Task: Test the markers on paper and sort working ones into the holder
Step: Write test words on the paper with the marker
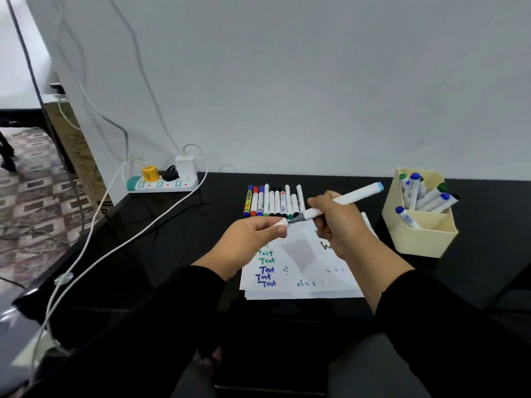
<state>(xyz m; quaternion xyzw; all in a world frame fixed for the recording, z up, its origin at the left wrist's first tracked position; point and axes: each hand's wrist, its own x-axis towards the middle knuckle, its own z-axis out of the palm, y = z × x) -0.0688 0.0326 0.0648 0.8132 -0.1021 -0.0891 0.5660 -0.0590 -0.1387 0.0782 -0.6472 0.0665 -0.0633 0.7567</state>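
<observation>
My right hand (336, 222) grips a white marker (349, 198) with a pale blue end, tilted up to the right, its grey tip pointing left. My left hand (253, 237) pinches the marker's white cap (281, 223), which sits right at the tip. Both hands hover above white paper sheets (301, 271) marked with green and blue "Test" scribbles. A row of several markers (273, 201) lies side by side behind the paper. At the right stands a cream box holder (422, 234) with several blue- and green-capped markers in it.
The black desk (172, 239) meets a white wall. At the back left lies a power strip (162, 183) with a yellow plug and a white charger. White cables (115, 248) run from it across the desk's left side.
</observation>
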